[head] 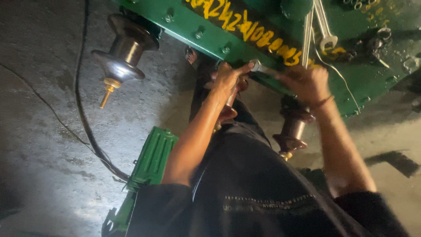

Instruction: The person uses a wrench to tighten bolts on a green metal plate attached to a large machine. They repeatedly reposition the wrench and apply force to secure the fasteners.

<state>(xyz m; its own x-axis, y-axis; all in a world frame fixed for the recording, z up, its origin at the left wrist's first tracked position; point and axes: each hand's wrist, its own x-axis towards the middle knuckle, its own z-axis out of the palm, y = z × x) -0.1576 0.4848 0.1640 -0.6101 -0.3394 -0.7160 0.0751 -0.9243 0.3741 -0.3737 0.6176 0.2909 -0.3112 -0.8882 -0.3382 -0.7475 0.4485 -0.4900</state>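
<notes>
A green metal tank lid point(206, 35) with a bolted flange and yellow painted marks runs across the top. My left hand point(228, 80) grips the flange edge, its thumb and fingers pinching the ring head of a steel wrench point(258, 66) that sits on a flange bolt. My right hand point(307, 82) is closed around the handle end of the same wrench, a thin band on its wrist. Below the hands two brown ceramic insulators point(291, 129) stick out from the lid; the middle one point(228, 113) is partly hidden by my left forearm.
A third brown insulator point(125, 52) with a brass stud juts out at the left. Two loose spanners point(323, 30) and several nuts lie on the lid. A black cable point(83, 118) snakes over the concrete floor. A green finned part point(153, 158) sits beside my dark clothing.
</notes>
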